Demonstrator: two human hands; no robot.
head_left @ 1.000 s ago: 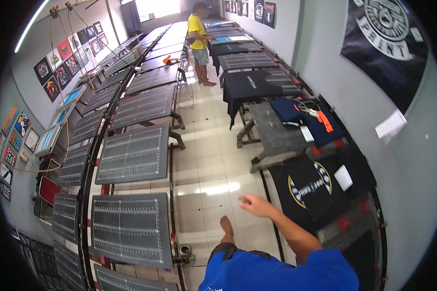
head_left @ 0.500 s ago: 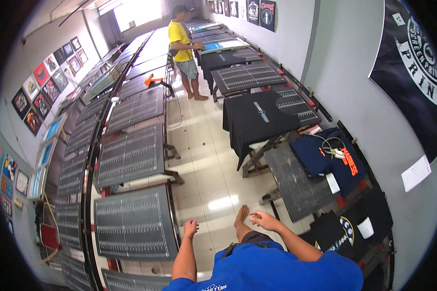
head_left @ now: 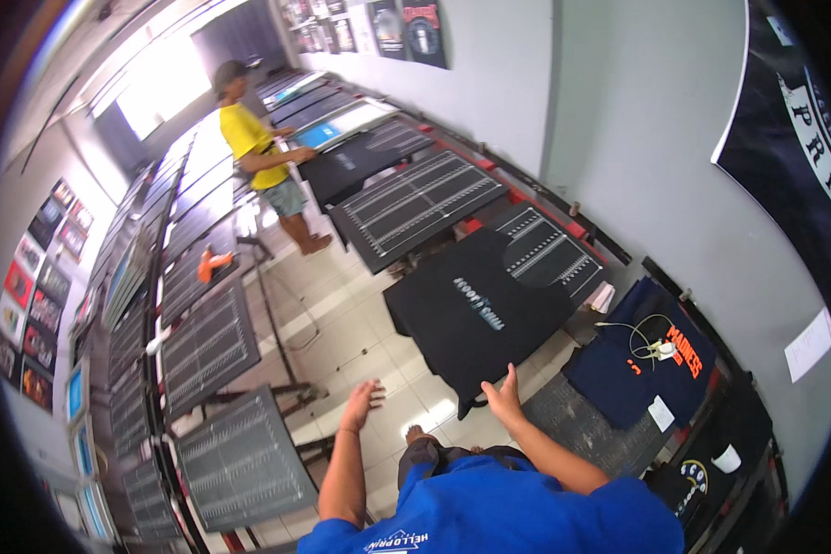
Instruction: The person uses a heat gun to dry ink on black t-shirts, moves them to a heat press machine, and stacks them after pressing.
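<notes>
My left hand hangs open in the air above the tiled floor, holding nothing. My right hand is open too, fingers spread, right at the near edge of a black t-shirt with a pale print that lies flat on a printing board. Neither hand grips anything. I wear a blue shirt, and one foot shows on the floor below me.
Rows of dark lined printing boards run along both sides of the aisle. A navy shirt with orange print and a white cable lies to the right. A person in a yellow shirt works at a far board. Posters hang on the walls.
The view has swung right and forward along the aisle. My left hand has come up into view, and my right hand has reached the edge of the black t-shirt.
</notes>
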